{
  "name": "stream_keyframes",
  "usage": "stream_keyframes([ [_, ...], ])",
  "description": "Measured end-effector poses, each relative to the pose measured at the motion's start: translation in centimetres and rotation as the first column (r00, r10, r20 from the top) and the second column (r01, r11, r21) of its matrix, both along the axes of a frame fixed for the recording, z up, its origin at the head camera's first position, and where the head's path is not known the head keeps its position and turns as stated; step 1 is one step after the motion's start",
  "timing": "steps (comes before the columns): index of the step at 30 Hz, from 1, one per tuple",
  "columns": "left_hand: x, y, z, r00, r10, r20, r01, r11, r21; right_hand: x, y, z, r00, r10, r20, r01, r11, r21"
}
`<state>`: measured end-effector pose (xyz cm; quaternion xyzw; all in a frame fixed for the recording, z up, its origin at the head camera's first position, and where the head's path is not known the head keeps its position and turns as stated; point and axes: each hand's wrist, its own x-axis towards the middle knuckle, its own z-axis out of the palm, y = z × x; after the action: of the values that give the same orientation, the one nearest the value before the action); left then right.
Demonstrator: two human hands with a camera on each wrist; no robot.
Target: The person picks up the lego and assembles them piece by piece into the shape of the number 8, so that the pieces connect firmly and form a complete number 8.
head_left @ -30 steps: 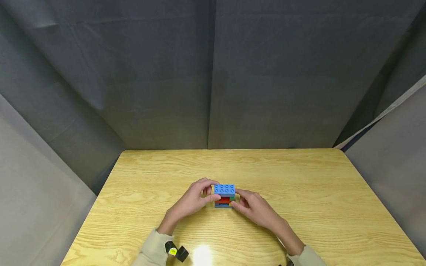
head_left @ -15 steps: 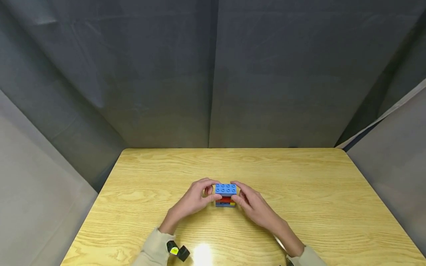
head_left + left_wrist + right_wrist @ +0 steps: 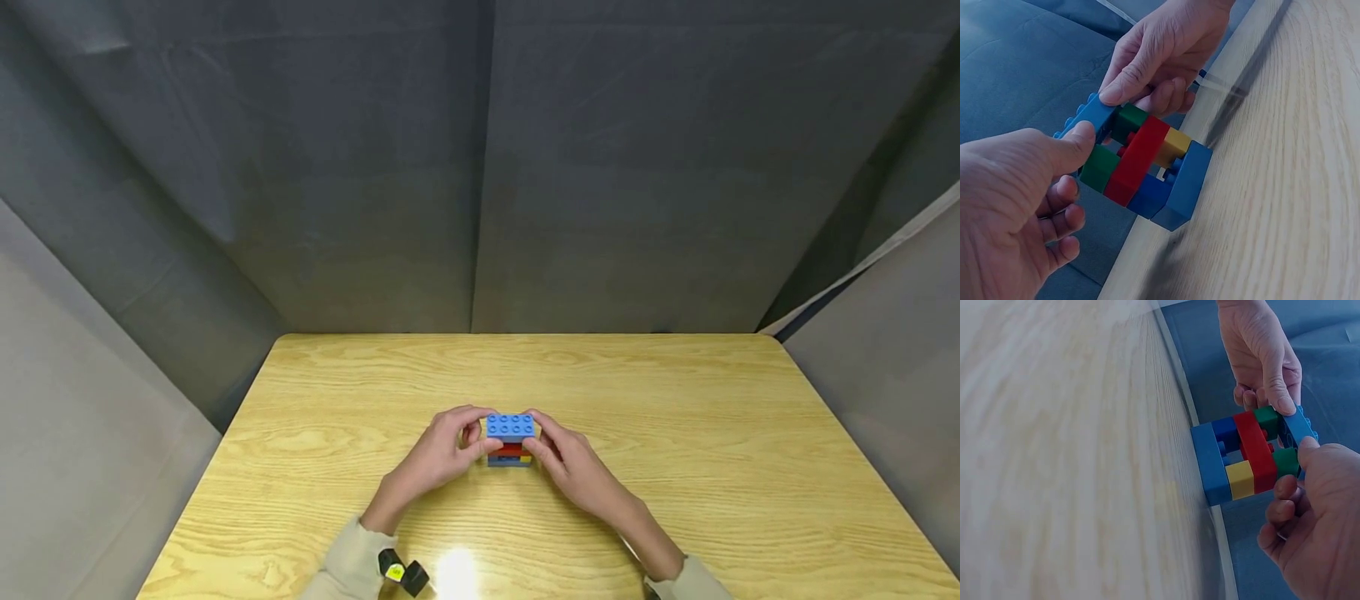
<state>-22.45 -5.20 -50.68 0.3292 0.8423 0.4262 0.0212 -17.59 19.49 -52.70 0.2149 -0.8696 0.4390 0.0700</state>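
Observation:
A small stack of toy building bricks stands upright on the table. Its bottom layer is a long blue brick point(image 3: 1210, 464). On that sit a dark blue brick point(image 3: 1149, 196) and a yellow brick point(image 3: 1240, 479), apart from each other. A long red brick point(image 3: 1140, 155) spans them, and two green bricks point(image 3: 1099, 167) stand on its ends. Across the top lies a lighter blue brick point(image 3: 510, 426), studs up. My left hand point(image 3: 438, 447) pinches its left end between thumb and fingers; my right hand point(image 3: 579, 473) pinches the right end. Whether it is fully seated I cannot tell.
The wooden table point(image 3: 360, 375) extends around the stack on all sides. Dark grey curtains point(image 3: 337, 167) hang behind its far edge, and lighter cloth panels flank it. A black strap device point(image 3: 402, 572) sits at the left sleeve.
My right hand has shifted from the stack's right side, by the green brick, up onto the right end of the top blue brick. The left hand keeps its grip.

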Motion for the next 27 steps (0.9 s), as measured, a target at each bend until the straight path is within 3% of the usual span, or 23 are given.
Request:
stream_keyframes([
  [18,0.7,0.4,-0.3,1.000,0.017,-0.017,-0.016,1.000,0.018,0.3,0.1,-0.6,0.997,0.015,-0.077,-0.015,1.000,-0.004],
  [27,1.1,0.5,-0.4,1.000,0.017,-0.014,-0.016,0.999,0.034,0.4,0.3,-0.7,0.997,0.020,-0.071,-0.021,1.000,-0.018],
])
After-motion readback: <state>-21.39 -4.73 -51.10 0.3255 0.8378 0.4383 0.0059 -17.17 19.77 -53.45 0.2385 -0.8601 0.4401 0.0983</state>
